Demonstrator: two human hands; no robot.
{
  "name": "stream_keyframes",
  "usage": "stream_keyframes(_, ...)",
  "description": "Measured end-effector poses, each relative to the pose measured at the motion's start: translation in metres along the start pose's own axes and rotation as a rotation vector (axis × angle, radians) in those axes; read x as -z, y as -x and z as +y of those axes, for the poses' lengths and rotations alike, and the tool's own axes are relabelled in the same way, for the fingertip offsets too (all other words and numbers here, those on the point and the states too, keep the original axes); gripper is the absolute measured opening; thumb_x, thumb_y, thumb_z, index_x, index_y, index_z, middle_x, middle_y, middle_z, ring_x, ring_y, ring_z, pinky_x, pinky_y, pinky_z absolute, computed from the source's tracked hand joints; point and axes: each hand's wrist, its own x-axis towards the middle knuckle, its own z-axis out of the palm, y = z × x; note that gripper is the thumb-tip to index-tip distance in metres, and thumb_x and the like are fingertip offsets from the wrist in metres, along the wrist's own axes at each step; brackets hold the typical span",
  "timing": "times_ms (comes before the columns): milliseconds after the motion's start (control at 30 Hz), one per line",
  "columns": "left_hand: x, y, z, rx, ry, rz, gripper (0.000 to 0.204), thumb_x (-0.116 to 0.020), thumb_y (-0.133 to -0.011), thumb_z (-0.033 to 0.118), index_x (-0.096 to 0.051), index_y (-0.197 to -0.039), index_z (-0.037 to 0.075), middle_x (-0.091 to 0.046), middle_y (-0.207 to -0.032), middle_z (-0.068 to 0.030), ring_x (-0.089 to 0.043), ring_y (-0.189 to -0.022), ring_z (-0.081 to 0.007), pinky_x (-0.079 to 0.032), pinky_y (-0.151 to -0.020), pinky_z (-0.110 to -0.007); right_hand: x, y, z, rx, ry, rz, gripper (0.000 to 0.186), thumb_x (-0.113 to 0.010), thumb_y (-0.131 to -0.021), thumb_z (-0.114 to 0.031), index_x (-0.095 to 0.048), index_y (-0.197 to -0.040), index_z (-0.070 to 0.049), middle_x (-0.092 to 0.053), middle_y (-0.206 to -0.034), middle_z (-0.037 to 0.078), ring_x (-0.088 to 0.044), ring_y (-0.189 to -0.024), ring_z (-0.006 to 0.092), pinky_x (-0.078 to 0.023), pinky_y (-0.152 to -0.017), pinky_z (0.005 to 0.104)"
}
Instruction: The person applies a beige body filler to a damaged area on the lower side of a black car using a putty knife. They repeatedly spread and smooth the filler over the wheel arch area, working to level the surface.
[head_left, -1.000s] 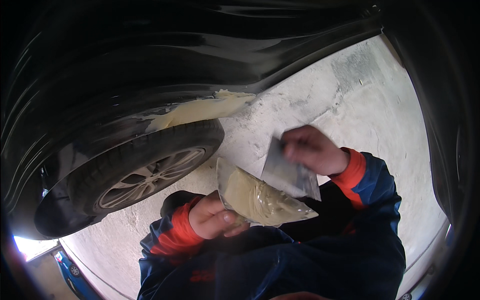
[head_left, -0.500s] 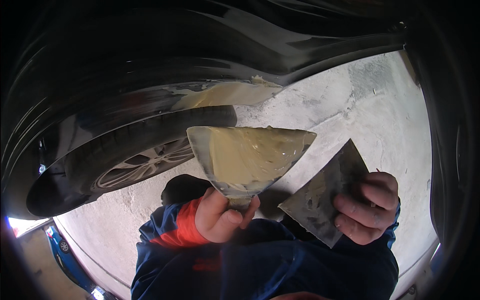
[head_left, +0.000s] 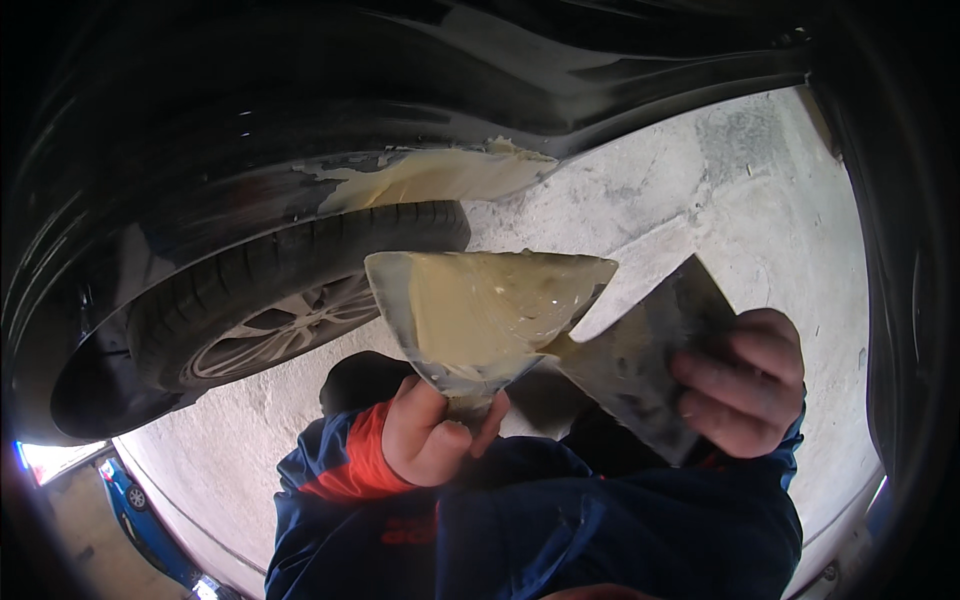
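Putty [head_left: 475,305] is spread over a fan-shaped spatula [head_left: 393,290], which is pinched at its narrow end by the left grip [head_left: 437,437]. A flat grey scraper [head_left: 645,355] is clasped by the right grip [head_left: 745,385], its left corner set at the spatula's right edge; the putty lies leftward of that grip, directly beyond the left one.

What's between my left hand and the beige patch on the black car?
In the head view, the paste-coated spreader that the left hand holds comes first, then part of the tyre, just below the beige patch.
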Motion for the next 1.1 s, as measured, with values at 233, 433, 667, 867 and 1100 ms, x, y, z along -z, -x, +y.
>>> stream_keyframes(233,0.000,-0.001,0.000,0.063,0.000,-0.019,0.090,-0.048,-0.089,0.076,-0.044,-0.116,-0.009,-0.050,-0.070,-0.0051,-0.049,-0.049,-0.0116,-0.042,-0.046,-0.025,-0.010,0.004,0.010,-0.163,-0.275,0.248,0.027,-0.078,-0.083,-0.014,-0.063,-0.104,-0.011,-0.073,-0.108,0.011,-0.059,-0.082,0.0222,-0.048,-0.060,0.0281)
stream_keyframes(433,0.006,-0.001,-0.005,-0.013,0.030,-0.120,0.089,-0.046,-0.092,0.073,-0.042,-0.122,-0.011,-0.050,-0.071,-0.0058,-0.050,-0.050,-0.0116,-0.043,-0.047,-0.024,-0.024,0.003,0.011,-0.459,-0.501,0.354,0.014,-0.068,-0.089,-0.001,-0.054,-0.094,-0.003,-0.073,-0.087,0.020,-0.063,-0.072,0.0179,-0.050,-0.064,0.0285)
stream_keyframes(667,0.007,0.004,-0.009,-0.090,0.091,-0.115,0.084,-0.049,-0.094,0.067,-0.041,-0.127,-0.010,-0.051,-0.070,-0.0071,-0.050,-0.051,-0.0124,-0.043,-0.046,-0.025,-0.037,0.013,0.014,-0.489,-0.641,0.451,0.015,-0.061,-0.094,-0.002,-0.049,-0.102,-0.003,-0.069,-0.091,0.023,-0.061,-0.072,0.0174,-0.052,-0.063,0.0296)
stream_keyframes(867,0.011,0.006,-0.010,-0.061,0.150,-0.180,0.080,-0.050,-0.097,0.062,-0.043,-0.132,-0.009,-0.052,-0.070,-0.0071,-0.049,-0.052,-0.0119,-0.042,-0.047,-0.025,-0.043,0.013,0.015,-0.534,-0.723,0.416,0.019,-0.062,-0.094,-0.003,-0.046,-0.105,-0.001,-0.066,-0.088,0.023,-0.063,-0.071,0.0186,-0.053,-0.064,0.0311)
stream_keyframes(1100,0.019,-0.003,-0.016,-0.052,0.103,-0.407,0.037,-0.040,-0.107,0.020,-0.051,-0.129,-0.008,-0.053,-0.068,-0.0019,-0.049,-0.054,-0.0123,-0.042,-0.053,-0.029,-0.029,-0.013,-0.002,-0.487,-0.773,0.240,0.013,-0.071,-0.088,-0.006,-0.060,-0.087,0.000,-0.073,-0.092,0.024,-0.072,-0.078,0.0235,-0.059,-0.066,0.0310)
